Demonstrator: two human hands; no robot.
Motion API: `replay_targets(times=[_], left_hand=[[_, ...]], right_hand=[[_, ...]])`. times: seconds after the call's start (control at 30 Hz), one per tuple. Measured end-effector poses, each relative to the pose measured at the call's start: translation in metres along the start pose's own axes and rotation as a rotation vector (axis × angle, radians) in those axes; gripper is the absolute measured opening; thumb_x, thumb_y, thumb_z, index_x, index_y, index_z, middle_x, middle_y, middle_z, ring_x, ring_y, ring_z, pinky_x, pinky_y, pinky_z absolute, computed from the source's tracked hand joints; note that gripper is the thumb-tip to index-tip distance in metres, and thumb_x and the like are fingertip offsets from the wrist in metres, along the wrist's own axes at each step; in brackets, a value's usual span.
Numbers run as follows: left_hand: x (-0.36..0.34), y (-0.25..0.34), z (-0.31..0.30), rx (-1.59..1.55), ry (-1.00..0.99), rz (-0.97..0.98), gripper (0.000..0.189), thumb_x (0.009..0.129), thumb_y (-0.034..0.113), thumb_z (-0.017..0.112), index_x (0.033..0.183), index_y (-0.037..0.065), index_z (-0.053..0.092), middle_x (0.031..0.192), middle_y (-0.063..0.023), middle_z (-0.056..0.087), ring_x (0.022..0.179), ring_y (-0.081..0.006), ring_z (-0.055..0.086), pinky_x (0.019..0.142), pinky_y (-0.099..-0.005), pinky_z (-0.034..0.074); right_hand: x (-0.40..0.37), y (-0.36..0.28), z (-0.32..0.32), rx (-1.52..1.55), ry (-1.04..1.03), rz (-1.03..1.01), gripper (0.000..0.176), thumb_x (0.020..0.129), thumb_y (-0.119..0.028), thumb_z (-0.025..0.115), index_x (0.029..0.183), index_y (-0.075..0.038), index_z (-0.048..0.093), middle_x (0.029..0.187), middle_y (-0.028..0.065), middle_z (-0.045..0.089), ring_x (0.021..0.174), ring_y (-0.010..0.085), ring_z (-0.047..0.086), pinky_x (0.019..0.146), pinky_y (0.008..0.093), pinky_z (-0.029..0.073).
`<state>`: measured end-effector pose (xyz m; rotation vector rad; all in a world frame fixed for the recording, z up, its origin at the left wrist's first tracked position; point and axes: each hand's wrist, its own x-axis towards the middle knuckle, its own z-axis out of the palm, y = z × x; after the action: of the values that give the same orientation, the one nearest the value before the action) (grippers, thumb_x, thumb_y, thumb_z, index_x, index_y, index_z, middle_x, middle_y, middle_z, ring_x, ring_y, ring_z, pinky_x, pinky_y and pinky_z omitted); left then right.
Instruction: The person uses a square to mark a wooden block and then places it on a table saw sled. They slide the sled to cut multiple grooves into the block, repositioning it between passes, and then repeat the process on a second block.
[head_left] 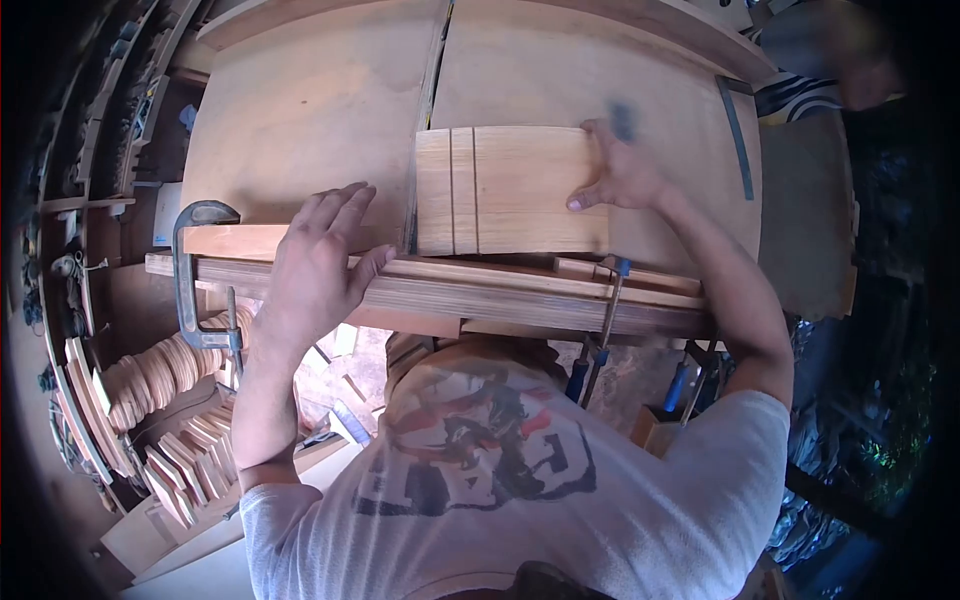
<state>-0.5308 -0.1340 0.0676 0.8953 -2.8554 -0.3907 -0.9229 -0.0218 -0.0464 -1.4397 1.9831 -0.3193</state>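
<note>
A light wooden board [520, 190] with two dark grooves across its left part lies flat on the workbench [310, 100]. At its right end is my right hand [625, 175], thumb on the face and fingers at the far corner, holding the board. My left hand [325, 250] rests with fingers extended over the wooden strips [500, 295] stacked along the bench's near edge, left of the board; nothing is in it. Just left of that hand, a C-clamp [185, 270] grips the strips, and a bar clamp [610, 310] crosses them on the right.
A dark metal square [737, 140] lies at the bench's right. More blue-handled clamps [676, 385] hang at the near side. Stacked wood pieces [190, 465] stand lower left, beside shelves of tools [100, 120]. Part of another person [810, 50] shows at the upper right.
</note>
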Motion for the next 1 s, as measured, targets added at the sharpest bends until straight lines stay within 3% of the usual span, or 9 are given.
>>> replay_targets(times=[0.1,0.2,0.3,0.4,0.47,0.5,0.63,0.77,1.0], left_hand=[[0.005,-0.01,-0.007,-0.023,0.004,-0.04,0.059,0.093,0.027,0.081,0.138,-0.004,0.063,0.128,-0.0265,0.07,0.127,-0.0446,0.063,0.107,-0.0486,0.052],[0.01,-0.031,-0.019,-0.121,-0.124,-0.207,0.061,0.096,0.029,0.08,0.141,-0.007,0.061,0.131,-0.0259,0.071,0.123,-0.0415,0.068,0.104,-0.0467,0.055],[0.032,-0.059,-0.028,-0.411,-0.338,-0.408,0.067,0.099,0.035,0.077,0.146,-0.009,0.057,0.135,-0.0232,0.072,0.121,-0.0314,0.071,0.098,-0.04,0.059],[0.067,-0.071,-0.027,-0.39,-0.559,-0.456,0.067,0.1,0.038,0.076,0.146,-0.007,0.058,0.136,-0.0233,0.071,0.12,-0.0312,0.072,0.098,-0.0378,0.059],[0.092,-0.046,-0.025,-0.341,-0.761,-0.554,0.067,0.099,0.04,0.075,0.146,-0.005,0.059,0.139,-0.024,0.069,0.124,-0.0313,0.069,0.104,-0.0375,0.055],[0.098,-0.051,-0.01,-0.237,-0.833,-0.458,0.066,0.099,0.04,0.075,0.146,-0.004,0.06,0.141,-0.0241,0.067,0.127,-0.0313,0.067,0.107,-0.0379,0.053],[0.107,-0.045,0.018,-0.285,-0.98,-0.383,0.066,0.098,0.039,0.074,0.144,-0.006,0.062,0.145,-0.0244,0.065,0.134,-0.0312,0.062,0.116,-0.0394,0.044],[0.104,-0.066,0.036,-0.585,-1.001,-0.531,0.063,0.096,0.026,0.074,0.143,-0.012,0.058,0.134,-0.0192,0.07,0.125,-0.0265,0.066,0.11,-0.0336,0.049],[0.102,-0.072,0.029,-0.726,-0.93,-0.409,0.07,0.091,0.023,0.079,0.144,-0.012,0.051,0.122,-0.0184,0.071,0.123,-0.0243,0.065,0.107,-0.0327,0.052]], right_hand=[[0.004,-0.014,0.003,0.068,-0.071,-0.011,0.124,0.06,-0.044,0.103,0.155,-0.001,0.035,0.129,0.034,0.066,0.127,0.0505,0.062,0.11,0.0516,0.049],[0.003,-0.007,0.013,-0.008,0.04,-0.05,0.12,0.062,-0.04,0.102,0.154,-0.002,0.036,0.121,0.0332,0.069,0.121,0.052,0.065,0.11,0.0522,0.048],[0.004,0.002,0.014,-0.002,0.056,-0.109,0.113,0.067,-0.036,0.101,0.153,-0.002,0.036,0.115,0.0281,0.071,0.106,0.0447,0.073,0.092,0.0503,0.059],[0.002,-0.021,-0.005,0.319,-0.143,0.185,0.105,0.071,-0.032,0.1,0.15,-0.002,0.038,0.112,0.0232,0.068,0.091,0.0325,0.075,0.068,0.0431,0.063],[-0.001,-0.023,0.001,0.291,-0.092,0.171,0.1,0.073,-0.03,0.099,0.149,-0.004,0.04,0.112,0.0201,0.066,0.085,0.0265,0.073,0.058,0.0381,0.061],[0.0,-0.023,0.002,0.276,-0.064,0.159,0.097,0.074,-0.029,0.099,0.148,-0.004,0.04,0.112,0.0185,0.065,0.082,0.0235,0.073,0.054,0.0356,0.06],[0.003,-0.017,-0.002,0.393,-0.129,0.164,0.094,0.075,-0.026,0.098,0.148,-0.005,0.043,0.115,0.0184,0.066,0.08,0.0251,0.072,0.059,0.0382,0.063],[0.004,-0.005,0.002,0.49,-0.107,0.13,0.091,0.074,-0.022,0.097,0.147,-0.005,0.046,0.118,0.0191,0.068,0.085,0.0273,0.075,0.064,0.0391,0.067],[0.004,0.003,0.007,0.46,-0.016,0.009,0.088,0.075,-0.018,0.096,0.147,-0.003,0.048,0.116,0.0186,0.069,0.101,0.0298,0.073,0.069,0.0405,0.068]])
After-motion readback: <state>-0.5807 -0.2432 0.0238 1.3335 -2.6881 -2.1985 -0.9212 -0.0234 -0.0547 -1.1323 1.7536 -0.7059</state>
